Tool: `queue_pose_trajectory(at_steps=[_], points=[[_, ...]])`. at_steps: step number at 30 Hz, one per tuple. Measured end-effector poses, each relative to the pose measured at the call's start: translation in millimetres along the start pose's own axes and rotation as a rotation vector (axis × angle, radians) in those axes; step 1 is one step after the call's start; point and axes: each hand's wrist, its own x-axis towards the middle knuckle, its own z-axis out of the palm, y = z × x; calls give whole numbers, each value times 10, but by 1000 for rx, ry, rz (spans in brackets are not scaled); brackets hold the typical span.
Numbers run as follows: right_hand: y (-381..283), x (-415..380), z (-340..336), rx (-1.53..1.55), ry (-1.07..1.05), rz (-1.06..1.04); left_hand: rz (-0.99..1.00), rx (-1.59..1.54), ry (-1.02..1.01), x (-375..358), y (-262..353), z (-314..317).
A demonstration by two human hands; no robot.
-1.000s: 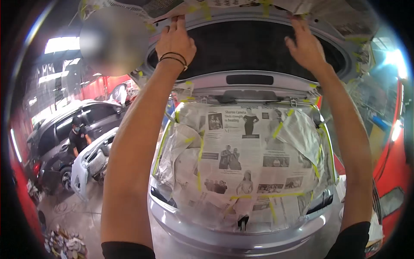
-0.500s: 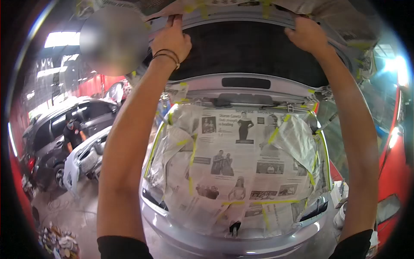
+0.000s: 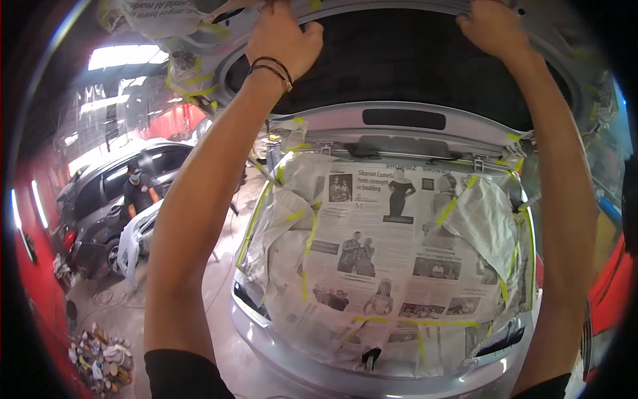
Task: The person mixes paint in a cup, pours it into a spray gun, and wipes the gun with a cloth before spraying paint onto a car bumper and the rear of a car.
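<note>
Above me is a car's raised trunk lid (image 3: 399, 63), its underside lined in black. My left hand (image 3: 284, 41), with dark bands at the wrist, grips the lid near the top of the view; its fingertips are cut off by the frame. Farther right, my right hand (image 3: 493, 30) has its fingers curled at the same lid, the tips also hidden. Below, newspaper sheets (image 3: 372, 233) held by yellow masking tape (image 3: 405, 322) cover the trunk opening. The silver bumper (image 3: 372, 380) runs along the bottom.
At the left, a person in a dark shirt and mask (image 3: 138, 189) stands by a dark car (image 3: 100, 199) and a pale car part (image 3: 129, 249). A pile of assorted items (image 3: 101, 359) lies on the floor. Crumpled paper (image 3: 163, 18) hangs from the lid's left side.
Both hands sit higher in the view, with the lid's edge now largely out of frame. The camera view has shifted, so the papered trunk appears farther right.
</note>
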Motion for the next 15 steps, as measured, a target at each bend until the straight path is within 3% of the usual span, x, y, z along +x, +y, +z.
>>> queue_pose_trajectory(at_steps=[2,3,4,7,10,12,15], points=[[-45,22,-61,-78,-66,22,-122,5,-27,-39,-68,-42],[-44,3,-43,-57,50,-19,-170,19,-42,-62,-127,-67],[-26,41,2,-71,9,-25,-218,30,-55,-77,-180,-100],[-21,175,56,-120,-112,-36,-113,120,125,9,-569,115],[-90,195,-9,-130,-160,-17,-196,135,-102,201,-704,29],[-143,146,-25,-103,-103,7,-156,200,-136,305,-847,47],[-143,209,14,-38,-227,60,-138,194,-229,379,-975,-31]])
